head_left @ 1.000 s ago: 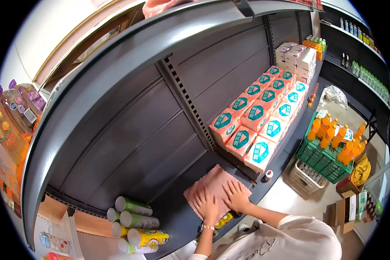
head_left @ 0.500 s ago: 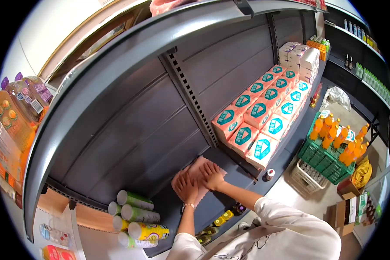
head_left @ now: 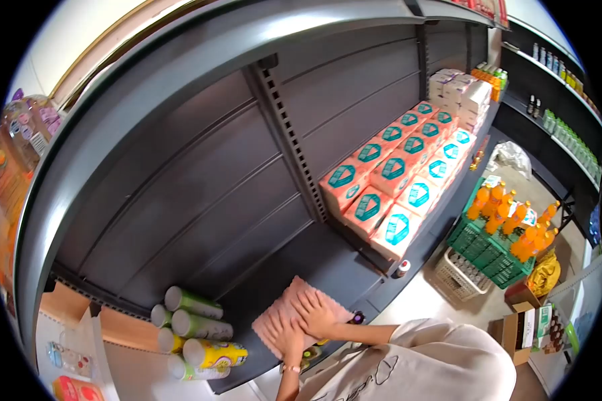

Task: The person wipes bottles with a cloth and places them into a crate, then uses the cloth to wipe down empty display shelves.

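A pink cloth (head_left: 278, 309) with a scalloped edge lies spread on the dark grey shelf (head_left: 267, 267), near its front edge. My left hand (head_left: 285, 336) presses flat on the cloth, its fingers stretched out. Beside it, my right hand (head_left: 318, 317) also rests flat on the cloth, fingers extended and palm down. The two hands are close together, touching or nearly so at the thumbs. Neither one grips the cloth.
Several cans (head_left: 211, 353) lie on their sides at the shelf's left end. Stacked pink tissue packs (head_left: 394, 170) fill the right part, with a small bottle (head_left: 403, 269) near the edge. A green crate (head_left: 491, 250) of orange bottles stands on the floor. A curved metal beam (head_left: 180, 73) arches overhead.
Both hands and the cloth have moved from near the back panel toward the shelf's front edge. The hands have come closer together, and the camera view has shifted slightly.
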Available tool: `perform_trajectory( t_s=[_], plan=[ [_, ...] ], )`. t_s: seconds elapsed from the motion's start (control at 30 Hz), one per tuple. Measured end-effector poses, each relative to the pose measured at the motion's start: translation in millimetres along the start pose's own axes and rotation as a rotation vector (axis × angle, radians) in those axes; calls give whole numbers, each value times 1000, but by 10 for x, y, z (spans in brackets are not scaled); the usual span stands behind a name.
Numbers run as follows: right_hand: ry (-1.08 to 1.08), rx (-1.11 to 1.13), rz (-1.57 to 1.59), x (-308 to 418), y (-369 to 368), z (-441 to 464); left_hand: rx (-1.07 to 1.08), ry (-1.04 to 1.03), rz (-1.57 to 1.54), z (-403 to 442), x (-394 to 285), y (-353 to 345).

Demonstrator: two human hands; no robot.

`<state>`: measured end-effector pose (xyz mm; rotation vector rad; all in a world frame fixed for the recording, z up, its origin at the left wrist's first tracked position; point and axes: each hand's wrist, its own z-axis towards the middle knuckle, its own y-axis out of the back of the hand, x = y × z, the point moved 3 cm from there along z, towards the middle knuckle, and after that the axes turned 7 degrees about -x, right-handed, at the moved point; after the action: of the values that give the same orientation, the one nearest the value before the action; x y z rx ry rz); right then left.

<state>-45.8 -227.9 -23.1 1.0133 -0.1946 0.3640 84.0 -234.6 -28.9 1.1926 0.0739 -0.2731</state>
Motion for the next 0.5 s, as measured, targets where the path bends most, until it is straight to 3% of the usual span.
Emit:
perform_trajectory(
  t_s=[0.17, 0.37, 0.4, 0.5],
  plan=[
    [34, 13, 80, 13, -475, 540, -71, -46, 90, 533, 392, -350],
    [72, 48, 59, 91, -1123, 1250, -4, 117, 117, 1219, 706, -400],
    [83, 57, 54, 107, -1179, 1310, -61, 57, 206, 1251, 766, -425],
    [78, 46, 149, 139, -1218, 1373, 0, 136, 121, 1309, 803, -490]
  ],
)
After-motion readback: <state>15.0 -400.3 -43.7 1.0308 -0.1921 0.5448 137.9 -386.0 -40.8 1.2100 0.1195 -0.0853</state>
